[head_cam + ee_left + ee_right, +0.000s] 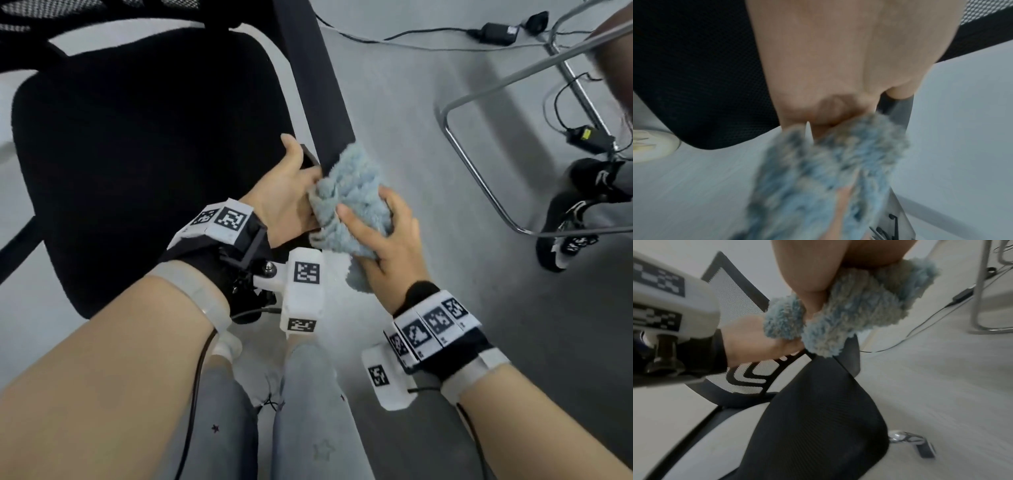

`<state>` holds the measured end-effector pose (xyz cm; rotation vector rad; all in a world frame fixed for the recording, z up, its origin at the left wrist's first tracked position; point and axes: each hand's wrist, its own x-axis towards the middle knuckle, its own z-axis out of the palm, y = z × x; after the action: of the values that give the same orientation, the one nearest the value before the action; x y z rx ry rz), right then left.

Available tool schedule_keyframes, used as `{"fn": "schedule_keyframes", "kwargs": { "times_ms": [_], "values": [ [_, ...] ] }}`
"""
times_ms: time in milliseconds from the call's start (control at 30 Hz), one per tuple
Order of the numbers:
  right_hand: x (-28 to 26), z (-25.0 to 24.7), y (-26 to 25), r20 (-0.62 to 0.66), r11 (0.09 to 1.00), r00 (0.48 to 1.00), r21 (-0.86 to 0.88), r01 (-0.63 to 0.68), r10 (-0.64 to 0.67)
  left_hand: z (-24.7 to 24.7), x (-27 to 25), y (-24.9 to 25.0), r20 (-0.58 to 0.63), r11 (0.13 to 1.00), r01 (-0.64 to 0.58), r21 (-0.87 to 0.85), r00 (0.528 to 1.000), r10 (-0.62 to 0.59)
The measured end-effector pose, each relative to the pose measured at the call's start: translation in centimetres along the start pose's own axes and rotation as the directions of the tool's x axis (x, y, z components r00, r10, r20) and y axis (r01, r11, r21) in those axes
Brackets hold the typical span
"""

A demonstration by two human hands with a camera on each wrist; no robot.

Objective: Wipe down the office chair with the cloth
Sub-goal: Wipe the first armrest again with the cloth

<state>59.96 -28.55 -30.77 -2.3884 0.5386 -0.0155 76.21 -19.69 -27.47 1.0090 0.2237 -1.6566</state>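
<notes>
The black office chair shows its seat (pixel 137 154) at the left, with the black armrest (pixel 315 85) slanting down the middle. A fluffy blue cloth (pixel 352 192) is wrapped over the armrest's near end. My right hand (pixel 390 240) grips the cloth from the right, with fingers curled into the pile (pixel 859 308). My left hand (pixel 284 195) holds the armrest's end from the left, thumb up, its fingers hidden under the cloth (pixel 828 170). The mesh backrest (pixel 731 293) stands behind.
A bent metal tube frame (pixel 479 178) stands on the grey floor to the right. Power bricks with cables (pixel 496 32) lie beyond it. Another person's black shoes (pixel 575 219) are at the right edge. My own legs (pixel 308 411) are below the hands. A chrome base leg (pixel 908 439) sticks out under the seat.
</notes>
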Motion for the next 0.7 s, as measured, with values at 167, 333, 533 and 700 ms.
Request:
{"fn": "schedule_keyframes", "kwargs": {
  "times_ms": [167,333,533,700],
  "values": [
    [1.0,-1.7,-0.9,-0.133,0.997,0.991,0.075,0.02,-0.01,-0.4,0.2,-1.1,-0.038,0.999,-0.029,-0.012,0.999,0.029],
    [10.4,-4.6,-4.8,-0.128,0.997,0.992,0.073,-0.005,0.015,-0.1,0.4,-1.6,-0.08,0.992,-0.075,0.102,0.993,0.084],
    [5.7,-0.8,-3.1,-0.166,0.997,0.985,0.066,-0.04,0.051,0.0,0.2,-0.7,0.03,0.992,-0.123,0.009,0.992,0.123],
    [0.4,2.0,-2.1,-0.069,0.956,0.982,0.249,-0.156,0.178,0.1,0.5,-0.9,0.05,0.996,-0.09,0.018,0.995,0.089]
  ]
}}
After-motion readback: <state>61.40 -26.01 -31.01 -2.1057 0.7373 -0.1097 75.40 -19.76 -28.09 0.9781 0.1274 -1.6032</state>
